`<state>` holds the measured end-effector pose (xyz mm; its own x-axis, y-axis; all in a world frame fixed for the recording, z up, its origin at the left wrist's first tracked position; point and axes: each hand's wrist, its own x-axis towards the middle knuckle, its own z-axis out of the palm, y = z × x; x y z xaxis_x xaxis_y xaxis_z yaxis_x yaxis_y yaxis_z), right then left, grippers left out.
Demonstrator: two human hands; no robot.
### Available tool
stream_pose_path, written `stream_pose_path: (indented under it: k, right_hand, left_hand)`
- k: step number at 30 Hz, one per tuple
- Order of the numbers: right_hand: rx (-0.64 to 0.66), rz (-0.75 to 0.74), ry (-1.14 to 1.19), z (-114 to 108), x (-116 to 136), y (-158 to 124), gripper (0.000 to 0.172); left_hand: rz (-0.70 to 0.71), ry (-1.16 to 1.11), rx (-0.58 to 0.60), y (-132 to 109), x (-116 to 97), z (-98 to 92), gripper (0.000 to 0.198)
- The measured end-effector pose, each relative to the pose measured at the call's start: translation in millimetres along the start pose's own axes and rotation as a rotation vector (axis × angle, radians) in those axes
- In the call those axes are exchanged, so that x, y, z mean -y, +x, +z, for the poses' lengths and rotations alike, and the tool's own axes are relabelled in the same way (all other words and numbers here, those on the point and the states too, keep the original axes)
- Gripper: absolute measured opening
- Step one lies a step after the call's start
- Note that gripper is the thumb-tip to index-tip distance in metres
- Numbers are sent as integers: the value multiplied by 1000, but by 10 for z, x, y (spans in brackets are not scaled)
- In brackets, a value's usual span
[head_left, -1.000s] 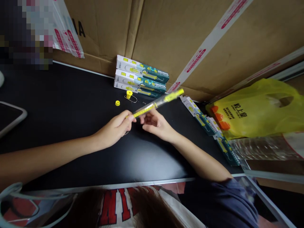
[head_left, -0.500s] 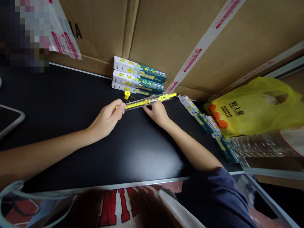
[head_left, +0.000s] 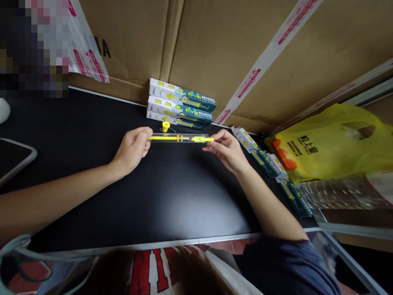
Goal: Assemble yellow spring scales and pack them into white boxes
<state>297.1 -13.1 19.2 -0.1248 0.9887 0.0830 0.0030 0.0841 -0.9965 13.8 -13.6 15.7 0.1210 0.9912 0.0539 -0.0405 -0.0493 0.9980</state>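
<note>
A spring scale [head_left: 187, 138], a clear tube with yellow parts and a metal spring inside, is held nearly level above the black table. My left hand [head_left: 132, 149] is closed around its left end and hides that tip. At the other end, the thumb and fingertips of my right hand [head_left: 229, 150] pinch the yellow tip that sticks out of the tube. Just behind the tube, a small yellow cap [head_left: 166, 126] with a thin wire hook rests on the table.
Boxes [head_left: 181, 110] with spring scale pictures are stacked against the cardboard wall [head_left: 208, 45]. More such boxes [head_left: 258, 151] lie in a line at right, beside a yellow plastic bag [head_left: 331, 143]. A tablet-like device [head_left: 15, 157] lies at the left table edge.
My right hand has moved from behind the tube to its right end and now pinches the yellow tip. The spring scale has swung from slanted to nearly level, shifting slightly left.
</note>
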Motion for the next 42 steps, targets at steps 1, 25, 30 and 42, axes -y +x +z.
stream_pose_path:
  k: [1,25,30,42]
  right_hand:
    - [5,-9,6,12,31,-15,39]
    - [29,-63,-6,155,141,-115,35]
    - [43,-42,-7,203,137,-146,35]
    - [59,12,62,206,142,-153,35]
  left_hand:
    - [-5,3,-4,0,3,-1,28]
    - [-52,5,20,7,35,11,29]
    - [-36,12,36,-8,34,14,28]
    - [-48,-8,44,8,60,6,29]
